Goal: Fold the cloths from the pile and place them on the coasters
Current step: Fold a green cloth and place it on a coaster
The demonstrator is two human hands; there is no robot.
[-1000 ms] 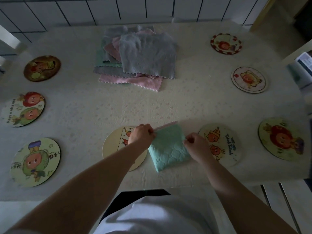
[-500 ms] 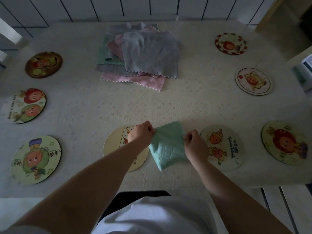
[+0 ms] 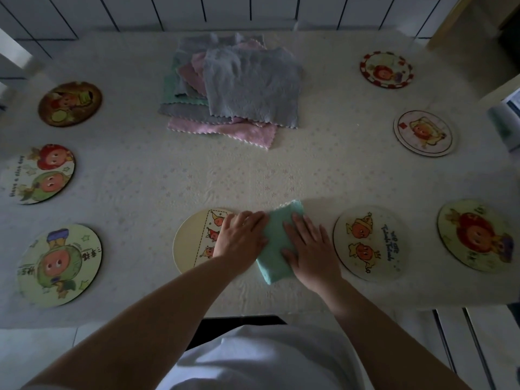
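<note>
A folded green cloth point(image 3: 277, 243) lies on the table near the front edge, between two coasters. My left hand point(image 3: 240, 237) rests flat on its left side and partly covers the cream coaster point(image 3: 191, 243) beside it. My right hand point(image 3: 309, 246) presses flat on the cloth's right half, fingers straight. The coaster with two orange figures point(image 3: 368, 243) sits bare just right of that hand. The pile of grey, pink and green cloths point(image 3: 239, 88) lies at the back middle.
More round coasters ring the table: three along the left point(image 3: 70, 104) point(image 3: 39, 174) point(image 3: 59, 264) and three along the right point(image 3: 387, 69) point(image 3: 425, 133) point(image 3: 478, 239). A tiled wall stands behind the table point(image 3: 140, 178). The table's front edge runs close to my body.
Both hands have let go of the cloth's top corners and now lie flat on it. The pink edge seen earlier at the top is folded out of sight.
</note>
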